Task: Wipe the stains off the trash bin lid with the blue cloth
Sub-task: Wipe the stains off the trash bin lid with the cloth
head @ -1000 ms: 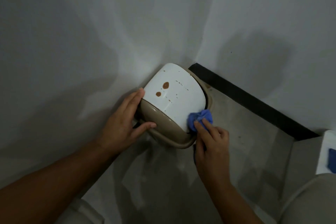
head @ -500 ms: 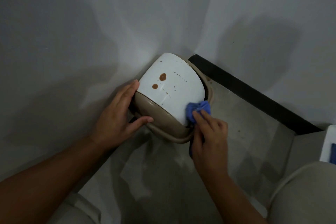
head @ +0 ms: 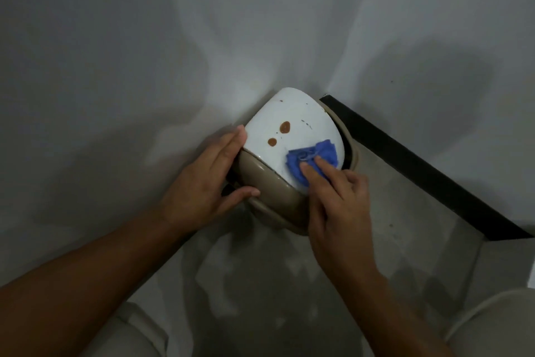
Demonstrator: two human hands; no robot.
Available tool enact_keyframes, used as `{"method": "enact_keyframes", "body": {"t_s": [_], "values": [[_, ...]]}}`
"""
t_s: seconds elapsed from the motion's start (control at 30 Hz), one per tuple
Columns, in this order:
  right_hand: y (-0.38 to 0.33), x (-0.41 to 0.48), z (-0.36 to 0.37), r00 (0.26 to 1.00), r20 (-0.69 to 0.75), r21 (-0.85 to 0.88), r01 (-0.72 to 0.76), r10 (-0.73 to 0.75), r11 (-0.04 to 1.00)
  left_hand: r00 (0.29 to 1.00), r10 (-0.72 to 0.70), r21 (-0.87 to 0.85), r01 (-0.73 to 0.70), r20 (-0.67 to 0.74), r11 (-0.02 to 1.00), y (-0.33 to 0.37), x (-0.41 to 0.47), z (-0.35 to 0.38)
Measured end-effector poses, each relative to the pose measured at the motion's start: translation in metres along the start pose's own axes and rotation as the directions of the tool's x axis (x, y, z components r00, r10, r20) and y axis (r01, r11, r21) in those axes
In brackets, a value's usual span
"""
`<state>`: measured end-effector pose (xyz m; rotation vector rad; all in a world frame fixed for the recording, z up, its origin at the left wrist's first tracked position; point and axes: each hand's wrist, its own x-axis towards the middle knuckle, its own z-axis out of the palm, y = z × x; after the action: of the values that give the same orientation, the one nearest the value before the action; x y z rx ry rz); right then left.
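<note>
The floor (head: 405, 212) is pale grey tile. A beige bin (head: 269, 191) with a white lid stands on it, pushed into the corner where two walls meet. In front of the bin the tile is mottled with lighter smears (head: 231, 284). Right of the bin a few dark specks (head: 390, 225) dot it. A black skirting (head: 419, 171) edges the floor, running from just behind the bin off to the right.

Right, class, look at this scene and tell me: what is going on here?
A person is wiping the white lid of a tan bin that stands in a corner on the floor. The right hand presses a blue cloth onto the lid's near right part, while the left hand steadies the bin's side. Two brown spots on the lid are not yet wiped.
</note>
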<state>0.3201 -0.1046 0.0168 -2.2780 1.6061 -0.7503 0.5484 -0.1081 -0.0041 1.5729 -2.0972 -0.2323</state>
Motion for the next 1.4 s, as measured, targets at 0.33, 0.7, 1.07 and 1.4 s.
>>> {"method": "enact_keyframes", "body": {"t_s": [0.33, 0.7, 1.07, 1.4], "values": [[-0.012, 0.097, -0.013, 0.963, 0.256, -0.05, 0.103, -0.087, 0.993, 0.976, 0.21, 0.141, -0.216, 0.055, 0.966, 0.004, 0.014, -0.007], [0.005, 0.103, -0.041, 0.912, 0.405, -0.17, 0.148, -0.068, 0.974, 0.956, 0.286, 0.03, -0.289, 0.071, 0.957, 0.0, 0.009, -0.005], [0.013, 0.066, -0.055, 0.835, 0.538, -0.253, 0.289, -0.114, 0.923, 0.999, 0.031, -0.134, -0.026, 0.039, 0.991, -0.003, 0.008, 0.003], [0.002, 0.029, -0.04, 0.818, 0.461, -0.019, 0.397, -0.344, 0.918, 0.989, 0.127, -0.063, -0.122, 0.078, 0.991, -0.009, 0.005, 0.005]]}}
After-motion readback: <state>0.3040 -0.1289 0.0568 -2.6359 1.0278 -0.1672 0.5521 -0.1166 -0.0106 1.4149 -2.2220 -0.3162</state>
